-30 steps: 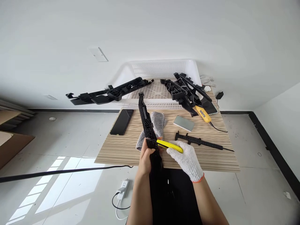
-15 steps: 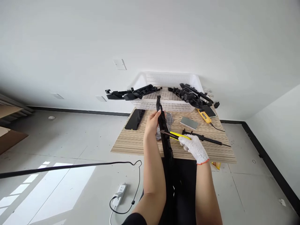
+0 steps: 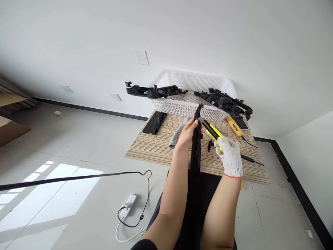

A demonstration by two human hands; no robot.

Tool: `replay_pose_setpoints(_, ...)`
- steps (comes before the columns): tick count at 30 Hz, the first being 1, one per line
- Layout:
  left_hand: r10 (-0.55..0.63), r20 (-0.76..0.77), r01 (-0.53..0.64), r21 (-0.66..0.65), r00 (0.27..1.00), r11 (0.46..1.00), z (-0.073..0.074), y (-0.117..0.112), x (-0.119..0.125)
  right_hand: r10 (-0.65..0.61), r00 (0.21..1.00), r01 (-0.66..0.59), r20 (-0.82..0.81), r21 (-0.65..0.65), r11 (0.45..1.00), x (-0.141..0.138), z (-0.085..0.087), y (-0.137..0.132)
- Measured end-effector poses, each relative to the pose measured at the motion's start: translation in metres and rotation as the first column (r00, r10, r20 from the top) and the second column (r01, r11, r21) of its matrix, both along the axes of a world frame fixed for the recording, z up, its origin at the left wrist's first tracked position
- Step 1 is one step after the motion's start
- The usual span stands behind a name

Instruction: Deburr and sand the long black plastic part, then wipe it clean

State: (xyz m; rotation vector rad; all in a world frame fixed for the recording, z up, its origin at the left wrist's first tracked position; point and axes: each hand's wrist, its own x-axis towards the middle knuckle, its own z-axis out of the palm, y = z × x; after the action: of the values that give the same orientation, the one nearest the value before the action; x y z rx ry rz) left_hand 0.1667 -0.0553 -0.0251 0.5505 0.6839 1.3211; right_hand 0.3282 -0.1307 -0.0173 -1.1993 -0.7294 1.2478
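Note:
My bare left hand (image 3: 186, 134) is wrapped round a long black plastic part (image 3: 196, 152), near its upper end. The part stands lengthwise before me, its lower end merging with my dark clothing. In a white knit glove, my right hand (image 3: 229, 154) grips a yellow and black utility knife (image 3: 215, 133). The knife's blade tip lies at the part's upper section, close to my left fingers; whether it touches cannot be made out. A rolled grey cloth (image 3: 179, 133) lies left of the part. Behind my right hand is a black caliper (image 3: 247, 158), partly hidden.
A white plastic basket (image 3: 179, 107) at the table's back holds several black plastic parts (image 3: 223, 100) that stick out over its sides. On the wooden table (image 3: 145, 149) lie a black phone (image 3: 154, 122) and a yellow corded tool (image 3: 234, 125). A power strip (image 3: 129, 205) rests on the floor.
The knife has moved from the part's middle up to its upper section, and its blade now points up and left. My view has shifted, and both hands sit further right in it.

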Motion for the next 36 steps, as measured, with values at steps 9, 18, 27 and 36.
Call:
replay_pose_setpoints(9,-0.112,-0.078,0.119,0.101,0.991,0.988,-0.014,-0.018,-0.022,-0.117,0.991,0.124,0.071,-0.103,0.987,-0.001,-0.020,-0.020)
replay_pose_setpoints(18,0.002,-0.066,-0.007,-0.087,0.998,0.996,-0.025,-0.006,-0.024,0.063,0.981,-0.008,0.181,-0.289,0.957,0.009,-0.018,-0.027)
replay_pose_setpoints(27,-0.060,-0.083,0.057,-0.040,0.995,0.998,-0.026,-0.011,-0.024,0.033,0.975,0.033,0.218,-0.295,0.955,0.008,-0.019,-0.027)
replay_pose_setpoints(36,-0.021,-0.060,0.013,-0.139,0.998,0.990,-0.020,-0.013,-0.023,-0.005,0.959,0.092,0.282,-0.296,0.951,0.012,-0.011,-0.029)
